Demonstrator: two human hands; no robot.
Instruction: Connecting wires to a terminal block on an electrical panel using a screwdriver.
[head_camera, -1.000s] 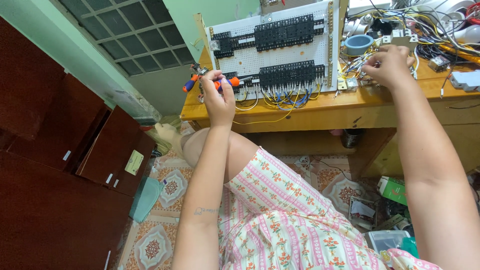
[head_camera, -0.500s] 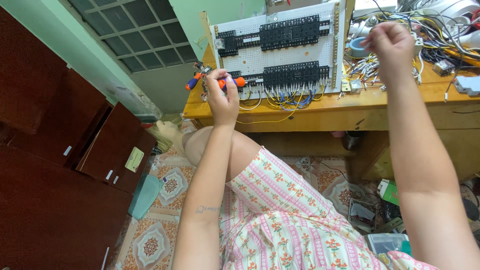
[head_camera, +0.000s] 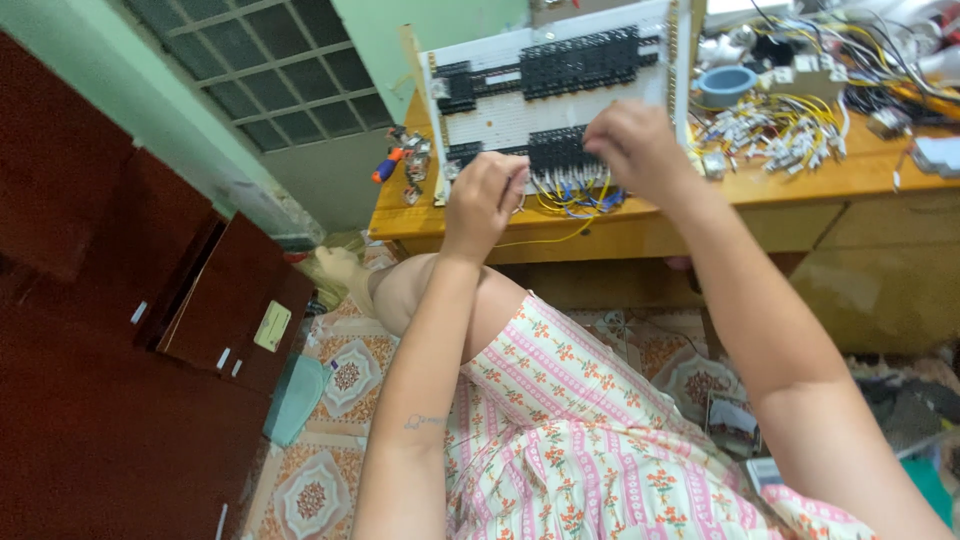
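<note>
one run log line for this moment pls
left hand: at lower terminal row | right hand: same row, yellow wires | panel upright on desk

A pale green wall (head_camera: 110, 75) with a barred, grey-paned window (head_camera: 265, 75) rises behind a varnished wooden desk (head_camera: 640, 225), dark reddish-brown wooden cabinets (head_camera: 110, 330) stand along one side, and patterned floral tiles (head_camera: 330, 470) cover the floor.

A home turned workshop — a wooden counter (head_camera: 620, 225) carries a white wiring panel (head_camera: 550, 100) and loose yellow wires (head_camera: 780, 130), while patterned floor tiles (head_camera: 330, 480) and a dark cabinet (head_camera: 110, 330) look domestic
</note>
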